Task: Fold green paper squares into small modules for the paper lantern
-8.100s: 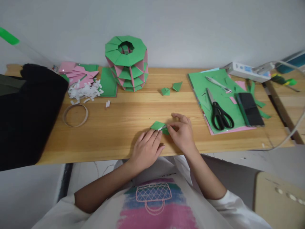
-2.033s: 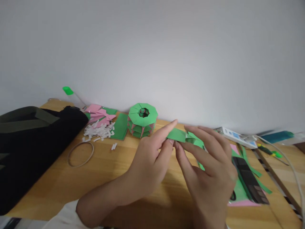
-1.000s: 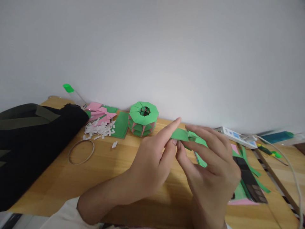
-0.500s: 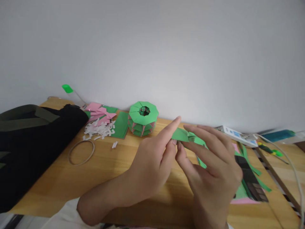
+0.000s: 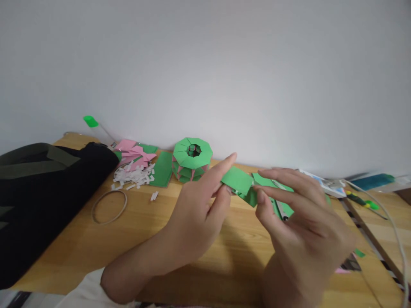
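Observation:
A small folded green paper piece (image 5: 239, 183) is held up above the wooden desk (image 5: 80, 239), between both hands. My left hand (image 5: 201, 209) pinches its left end between thumb and forefinger, the forefinger stretched out along the top. My right hand (image 5: 298, 218) grips the piece's right end with thumb and fingers; this hand is slightly blurred. Behind them near the wall stands a round green and pink folded paper cylinder (image 5: 192, 159).
A black bag (image 5: 38, 192) covers the desk's left end. Pink and green folded pieces (image 5: 135, 152), white paper scraps (image 5: 133, 175) and a tape ring (image 5: 109, 207) lie left of the cylinder. Green sheets (image 5: 282, 201), a white power strip (image 5: 324, 182) and cables (image 5: 390, 222) lie at the right.
The green piece has opened wider and tilted towards me. My right hand has shifted right and a little down, and the head view has dropped slightly.

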`<action>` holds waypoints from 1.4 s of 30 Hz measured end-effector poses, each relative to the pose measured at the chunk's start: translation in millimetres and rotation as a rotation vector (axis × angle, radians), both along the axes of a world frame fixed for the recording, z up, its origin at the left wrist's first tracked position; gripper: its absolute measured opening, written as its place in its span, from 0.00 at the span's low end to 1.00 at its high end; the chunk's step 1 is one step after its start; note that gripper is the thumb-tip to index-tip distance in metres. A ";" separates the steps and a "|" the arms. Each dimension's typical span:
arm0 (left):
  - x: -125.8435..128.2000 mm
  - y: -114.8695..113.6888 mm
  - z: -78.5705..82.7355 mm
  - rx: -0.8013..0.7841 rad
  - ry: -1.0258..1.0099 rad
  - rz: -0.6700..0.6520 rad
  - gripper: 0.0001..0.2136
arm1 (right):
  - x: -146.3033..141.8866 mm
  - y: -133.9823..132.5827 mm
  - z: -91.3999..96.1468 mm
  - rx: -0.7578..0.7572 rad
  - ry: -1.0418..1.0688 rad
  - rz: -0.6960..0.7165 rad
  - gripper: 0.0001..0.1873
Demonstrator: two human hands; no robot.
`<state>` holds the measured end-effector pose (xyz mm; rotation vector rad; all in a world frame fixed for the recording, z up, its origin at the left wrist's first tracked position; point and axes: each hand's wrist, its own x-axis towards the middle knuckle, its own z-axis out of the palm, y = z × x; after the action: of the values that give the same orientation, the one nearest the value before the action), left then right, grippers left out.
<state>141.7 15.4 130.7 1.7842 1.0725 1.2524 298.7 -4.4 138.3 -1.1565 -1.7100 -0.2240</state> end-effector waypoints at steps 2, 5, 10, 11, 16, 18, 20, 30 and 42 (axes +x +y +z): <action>-0.4 0.7 0.9 0.007 -0.008 0.000 0.22 | 0.1 -0.9 1.6 -0.020 -0.011 0.025 0.11; 1.5 0.8 0.8 0.019 0.016 0.028 0.22 | -5.5 -2.3 0.7 -0.018 -0.081 0.013 0.08; 5.0 -1.0 -1.1 0.017 0.012 0.017 0.22 | -15.1 -3.3 -3.5 0.072 -0.134 -0.117 0.07; 5.0 -1.2 -1.5 0.018 0.012 0.012 0.22 | -15.4 -3.2 -3.8 0.090 -0.146 -0.127 0.07; 3.8 -1.8 -2.4 0.031 0.026 0.029 0.23 | -15.4 -2.5 -2.4 0.090 -0.204 -0.120 0.07; 3.9 -2.1 -1.6 0.044 0.031 0.030 0.23 | -16.6 -2.2 -1.3 0.082 -0.213 -0.102 0.06; 4.5 -2.3 -0.6 0.057 0.029 0.031 0.23 | -18.0 -2.1 -0.6 0.077 -0.215 -0.087 0.05; 4.0 -1.5 -5.8 0.060 0.061 0.020 0.23 | -11.8 -1.2 -3.7 0.085 -0.202 -0.097 0.08; -68.8 -18.9 -34.4 -0.377 0.150 -0.005 0.20 | 33.9 37.5 -15.4 -0.100 0.151 -0.107 0.03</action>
<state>72.9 -3.5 96.4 1.6039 1.2905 0.8531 332.6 33.1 122.9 -1.3068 -1.5436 -0.1140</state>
